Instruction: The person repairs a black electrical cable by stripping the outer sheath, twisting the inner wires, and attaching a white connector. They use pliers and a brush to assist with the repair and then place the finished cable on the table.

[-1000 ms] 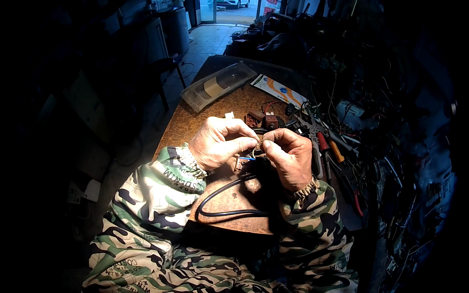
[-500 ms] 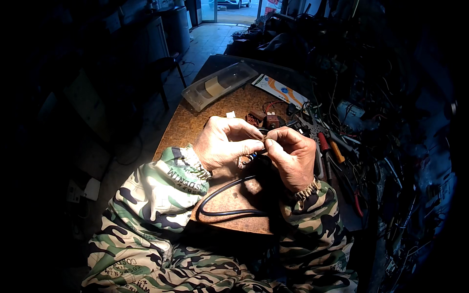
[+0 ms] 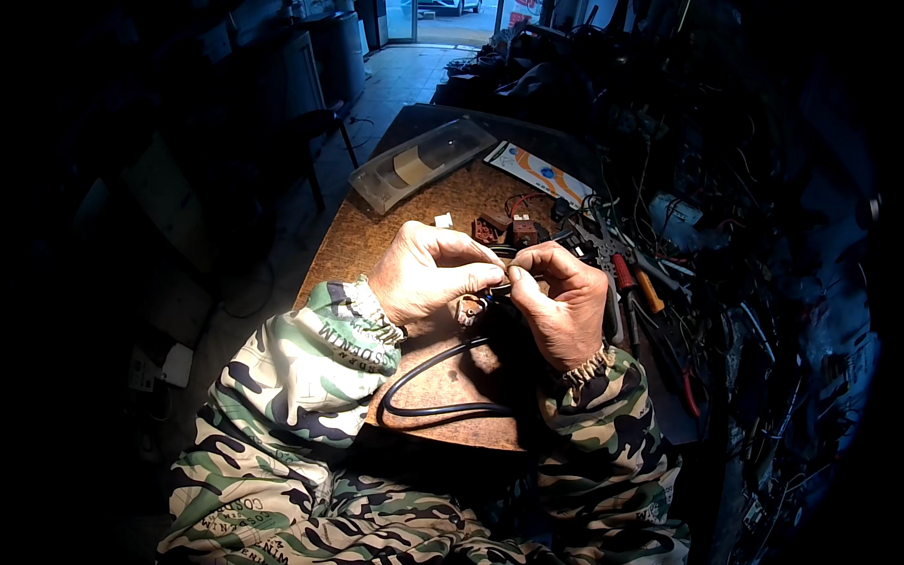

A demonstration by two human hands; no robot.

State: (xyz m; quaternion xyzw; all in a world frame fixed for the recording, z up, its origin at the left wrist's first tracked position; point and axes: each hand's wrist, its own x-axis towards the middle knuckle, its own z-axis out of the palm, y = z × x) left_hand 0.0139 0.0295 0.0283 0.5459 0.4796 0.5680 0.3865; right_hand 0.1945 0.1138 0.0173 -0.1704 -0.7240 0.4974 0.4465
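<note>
Over the wooden bench, my left hand and my right hand meet tip to tip. Thumb and fingers are pinched together on each. What lies between the fingertips is too small to make out, though thin dark wires show just behind them. A small round metal-and-brown part sits below my left fingers. From under my hands a thick black cable loops toward the near edge. Brown connector blocks stand just beyond my fingertips.
A clear plastic tray lies at the far left of the bench, beside an orange-and-white card. At the right are pliers, a red-handled tool and an orange-handled one. Tangled wires heap up beyond them.
Both hands have shifted very slightly to the left, still pinched together. A little more of the round metal-and-brown part shows below the left fingers.
</note>
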